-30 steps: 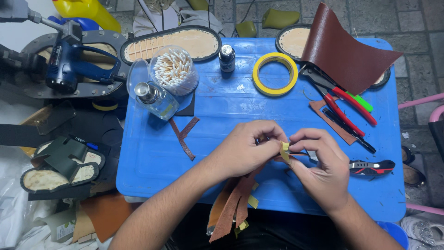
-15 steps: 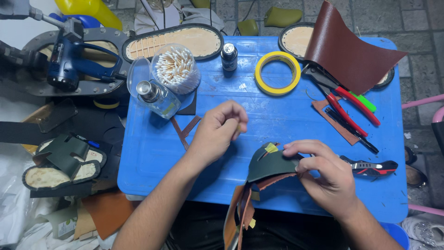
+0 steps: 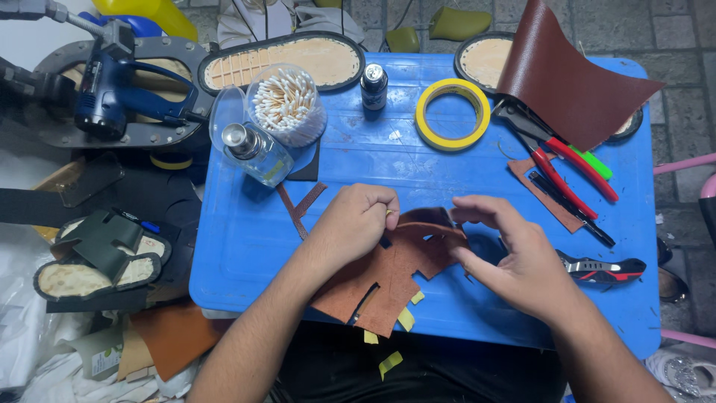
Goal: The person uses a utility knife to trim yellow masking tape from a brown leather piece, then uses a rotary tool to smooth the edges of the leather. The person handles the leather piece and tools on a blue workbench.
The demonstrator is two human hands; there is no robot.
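Two bare hands at work over a blue table, noted L to R. Far L, off the table edge: dark green strapped sandal lying on black material, and above it a blue power tool on a grey plate. On the table's L part: clear glass bottle w/ metal cap lying tilted, just beside a clear tub of cotton swabs; behind them a tan insole w/ black rim. Two thin brown strips lie crossed near the L hand. Left hand is curled nearly closed, fingertips pinching the upper edge of the brown leather cut-out piece, palm resting on it. That piece lies flat at the table's front centre, lower end overhanging the near edge, w/ small yellow tabs along its bottom. Centre back: small dark bottle upright, then yellow tape roll flat. Right hand is half open, fingers spread and bent, thumb and forefinger touching the piece's R edge; full grip cannot be confirmed. R of it: red-handled pliers, black pen on a brown scrap, folded dark brown leather sheet at back, red-black folding knife just beside the R hand.
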